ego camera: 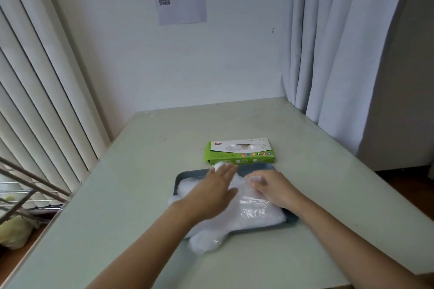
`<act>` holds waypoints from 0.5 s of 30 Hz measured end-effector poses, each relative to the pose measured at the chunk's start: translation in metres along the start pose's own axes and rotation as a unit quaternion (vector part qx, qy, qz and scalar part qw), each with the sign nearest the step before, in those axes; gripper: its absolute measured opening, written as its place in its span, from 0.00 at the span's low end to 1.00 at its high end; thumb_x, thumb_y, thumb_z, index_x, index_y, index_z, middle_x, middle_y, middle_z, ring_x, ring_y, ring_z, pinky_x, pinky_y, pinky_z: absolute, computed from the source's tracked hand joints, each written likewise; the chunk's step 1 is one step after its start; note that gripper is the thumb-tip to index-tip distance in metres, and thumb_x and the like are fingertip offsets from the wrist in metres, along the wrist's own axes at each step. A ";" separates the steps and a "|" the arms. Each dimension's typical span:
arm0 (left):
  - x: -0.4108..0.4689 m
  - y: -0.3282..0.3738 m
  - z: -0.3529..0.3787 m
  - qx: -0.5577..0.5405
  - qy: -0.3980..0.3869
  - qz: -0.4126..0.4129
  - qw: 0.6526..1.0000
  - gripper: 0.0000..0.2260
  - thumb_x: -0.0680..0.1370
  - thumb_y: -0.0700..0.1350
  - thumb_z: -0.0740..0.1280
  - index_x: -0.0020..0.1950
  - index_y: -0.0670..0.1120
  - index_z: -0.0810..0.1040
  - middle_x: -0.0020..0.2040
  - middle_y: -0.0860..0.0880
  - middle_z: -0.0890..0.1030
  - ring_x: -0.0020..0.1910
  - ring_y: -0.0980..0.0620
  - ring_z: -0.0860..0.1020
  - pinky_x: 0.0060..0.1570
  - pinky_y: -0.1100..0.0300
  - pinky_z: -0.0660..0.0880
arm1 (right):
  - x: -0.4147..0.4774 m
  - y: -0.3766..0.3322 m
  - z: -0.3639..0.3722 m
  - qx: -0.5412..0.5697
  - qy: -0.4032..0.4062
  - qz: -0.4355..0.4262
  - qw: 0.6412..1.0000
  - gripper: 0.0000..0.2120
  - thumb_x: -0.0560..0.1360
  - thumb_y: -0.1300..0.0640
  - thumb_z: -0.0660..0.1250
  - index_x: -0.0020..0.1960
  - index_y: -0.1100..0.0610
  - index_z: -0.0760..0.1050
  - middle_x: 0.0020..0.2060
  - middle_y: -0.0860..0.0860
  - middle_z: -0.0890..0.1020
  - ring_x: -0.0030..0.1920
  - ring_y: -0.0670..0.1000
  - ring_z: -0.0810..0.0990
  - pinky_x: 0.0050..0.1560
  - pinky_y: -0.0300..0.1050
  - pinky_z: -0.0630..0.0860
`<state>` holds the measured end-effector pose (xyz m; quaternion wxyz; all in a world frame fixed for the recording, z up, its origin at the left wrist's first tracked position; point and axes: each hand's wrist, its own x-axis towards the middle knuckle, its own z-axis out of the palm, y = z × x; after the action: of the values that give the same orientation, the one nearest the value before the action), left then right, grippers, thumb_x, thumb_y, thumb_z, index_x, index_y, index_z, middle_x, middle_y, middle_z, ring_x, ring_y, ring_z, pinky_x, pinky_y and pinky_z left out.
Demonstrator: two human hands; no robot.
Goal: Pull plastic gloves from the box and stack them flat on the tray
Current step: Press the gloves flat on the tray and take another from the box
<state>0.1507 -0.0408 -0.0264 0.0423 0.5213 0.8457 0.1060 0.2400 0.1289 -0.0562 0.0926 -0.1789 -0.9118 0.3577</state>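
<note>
A green and white glove box (240,151) lies flat on the table, just behind a dark blue-grey tray (263,168). A pile of clear plastic gloves (249,213) covers most of the tray and spills over its front edge onto the table. My left hand (215,189) lies flat on the pile with straight fingers pointing toward the box. My right hand (271,186) rests on the right part of the pile, fingers curled and pinching a bit of crumpled plastic at its fingertips.
The pale green table (141,171) stands against a white wall. Vertical blinds hang at the left and a grey curtain (340,54) at the right. A metal rack (25,185) sits beyond the table's left edge.
</note>
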 end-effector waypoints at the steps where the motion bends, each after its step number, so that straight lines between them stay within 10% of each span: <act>1: 0.001 0.000 0.013 0.002 -0.030 0.012 0.999 0.28 0.84 0.50 0.53 0.79 0.46 0.45 0.80 0.49 0.47 0.78 0.52 0.46 0.74 0.59 0.42 | -0.001 0.000 0.000 0.017 -0.001 -0.010 1.000 0.13 0.80 0.60 0.60 0.57 0.48 0.79 0.48 0.45 0.83 0.41 0.36 0.78 0.41 0.26 0.69; 12: 0.001 -0.003 0.053 0.020 -0.095 -0.097 0.991 0.37 0.79 0.66 0.46 0.75 0.49 0.29 0.74 0.53 0.27 0.75 0.51 0.30 0.72 0.40 0.37 | -0.008 -0.005 -0.006 -0.098 0.230 -0.051 0.967 0.15 0.76 0.63 0.63 0.62 0.55 0.75 0.51 0.51 0.80 0.51 0.53 0.77 0.51 0.44 0.72; 15: 0.002 -0.002 0.052 0.064 -0.068 -0.074 0.993 0.41 0.71 0.71 0.36 0.73 0.47 0.27 0.73 0.52 0.25 0.73 0.52 0.28 0.74 0.43 0.36 | -0.014 -0.008 0.008 -0.109 0.135 -0.158 0.972 0.13 0.76 0.65 0.63 0.59 0.57 0.77 0.57 0.51 0.79 0.58 0.52 0.76 0.56 0.35 0.67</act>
<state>0.1575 -0.0334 -0.0779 0.0738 0.4646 0.8824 0.0125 0.2488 0.1128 -0.0568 0.2499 -0.0878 -0.9413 0.2092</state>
